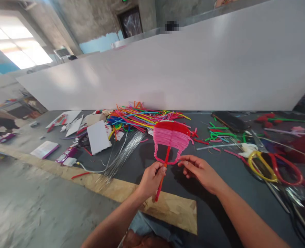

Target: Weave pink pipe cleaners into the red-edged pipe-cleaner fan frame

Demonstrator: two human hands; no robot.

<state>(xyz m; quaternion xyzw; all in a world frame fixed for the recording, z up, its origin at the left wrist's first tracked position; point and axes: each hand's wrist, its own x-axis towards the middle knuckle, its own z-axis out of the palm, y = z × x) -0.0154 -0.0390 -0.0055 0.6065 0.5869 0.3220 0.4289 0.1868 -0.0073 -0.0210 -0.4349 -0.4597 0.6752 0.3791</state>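
Note:
A fan-shaped piece (171, 138) of pink and red pipe cleaners stands upright over the dark table. Its top band is red, the middle is wound in pink, and an open pink loop forms the lower edge. The red stem (159, 186) runs down through my left hand (152, 177), whose thumb and fingers are closed around it just below the loop. My right hand (197, 170) is beside the loop's lower right corner, fingers loosely bent and apart, nothing visible in them. Whether its fingertips touch the pink edge, I cannot tell.
Behind lies a heap of coloured pipe cleaners (142, 117), with a bundle of thin wires (124, 155) nearer. Scissors (273, 167) with yellow and red handles and a black phone-like object (230, 121) lie right. A white card (98, 137) is left. A white partition (168, 75) borders the table.

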